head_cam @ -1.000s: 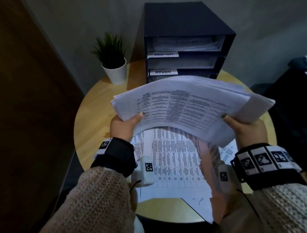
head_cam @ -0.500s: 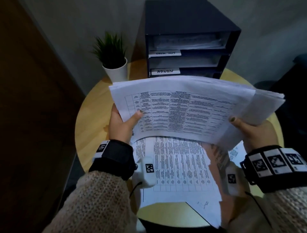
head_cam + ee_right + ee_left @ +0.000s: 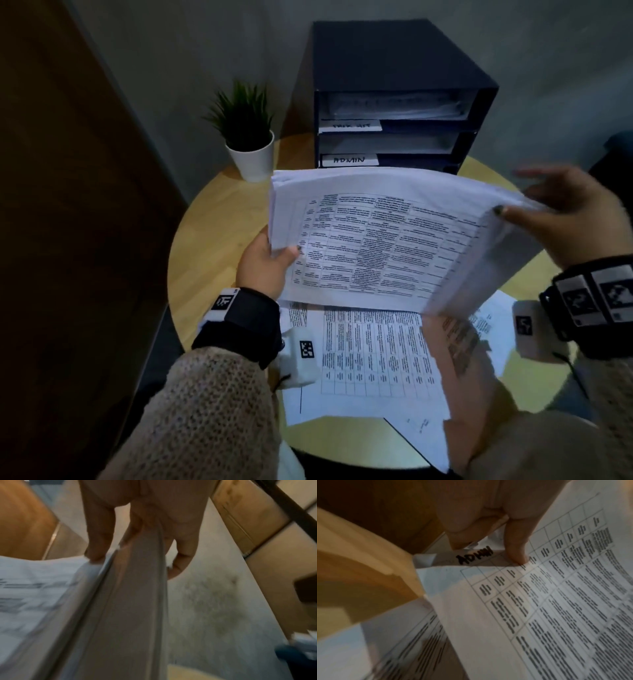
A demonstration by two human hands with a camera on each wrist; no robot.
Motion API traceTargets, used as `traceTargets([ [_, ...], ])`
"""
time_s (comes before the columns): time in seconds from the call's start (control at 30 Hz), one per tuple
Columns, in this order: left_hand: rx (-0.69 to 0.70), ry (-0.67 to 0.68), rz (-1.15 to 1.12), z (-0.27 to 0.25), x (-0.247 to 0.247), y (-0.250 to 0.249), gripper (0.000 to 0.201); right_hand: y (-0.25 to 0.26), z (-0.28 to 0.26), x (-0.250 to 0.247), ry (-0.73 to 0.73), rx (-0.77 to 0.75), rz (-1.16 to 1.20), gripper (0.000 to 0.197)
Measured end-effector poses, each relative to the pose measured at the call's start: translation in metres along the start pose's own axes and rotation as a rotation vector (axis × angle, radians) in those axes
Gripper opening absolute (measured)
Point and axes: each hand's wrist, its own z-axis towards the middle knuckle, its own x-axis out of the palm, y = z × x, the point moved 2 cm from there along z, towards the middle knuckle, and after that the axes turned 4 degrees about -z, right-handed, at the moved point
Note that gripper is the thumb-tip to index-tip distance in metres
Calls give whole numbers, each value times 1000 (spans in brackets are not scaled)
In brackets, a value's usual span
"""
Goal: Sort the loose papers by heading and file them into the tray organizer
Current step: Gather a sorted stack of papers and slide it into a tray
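I hold a thick stack of printed papers (image 3: 387, 240) above the round table, tilted up toward the right. My left hand (image 3: 270, 260) grips its lower left corner, thumb (image 3: 517, 545) pressed on the top sheet's table grid. My right hand (image 3: 561, 219) pinches the stack's right edge (image 3: 133, 588), thumb on top and fingers behind. The black tray organizer (image 3: 394, 99) stands at the table's back, with a blurred white label (image 3: 349, 125) and one reading ADMIN (image 3: 349, 159) on its shelf fronts. Papers lie in its top shelf. More loose sheets (image 3: 373, 356) lie flat on the table beneath the stack.
A small potted plant (image 3: 248, 137) in a white pot stands left of the organizer. The round wooden table (image 3: 212, 246) shows bare wood on its left side. A dark brown wall or door panel (image 3: 68, 240) rises at the left.
The stack has swung from lying wide and flat to tilting up on the right. My right hand rose and moved right along the edge; the left hand shifted right with its corner.
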Motion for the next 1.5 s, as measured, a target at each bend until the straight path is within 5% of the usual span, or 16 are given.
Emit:
traceTargets([
  [0.2,49,164,61,-7,-7,-34,49,55,2,-5,493,-38,-570,35],
  [0.3,43,234,48,-11,-3,-50,42,58,-13,6,524,-54,-669,28],
  [0.37,55,204,96,-7,-3,-56,34,46,-23,7,488,-6,-548,6],
  [0.47,51,110,265,6,-7,-61,22,21,-40,3,434,227,-93,21],
  [0.57,-55,100,339,19,-5,-56,39,5,-57,3,337,507,221,7],
  [0.67,-267,282,68,22,7,-49,47,-23,-62,15,260,659,319,68],
  [0.77,-333,406,-14,22,27,-43,36,-53,-56,31,221,688,307,74],
  [0.87,-279,346,49,27,39,-40,34,-45,-46,40,284,649,85,30],
  [1.0,-299,262,55,42,44,-36,35,-50,-28,50,345,651,38,43],
  [1.17,-364,296,180,58,51,-39,34,-43,8,69,287,768,175,26],
  [1.27,-464,315,206,70,53,-34,75,-39,36,75,271,715,195,61],
  [1.33,-442,296,275,80,55,-38,61,-35,53,78,224,725,332,64],
  [1.37,-413,273,334,85,57,-42,48,-34,62,79,188,721,384,49],
  [1.43,-368,243,466,95,63,-48,40,-24,67,82,271,740,406,21],
  [1.5,-331,218,538,105,72,-53,42,-27,65,86,508,806,352,40],
])
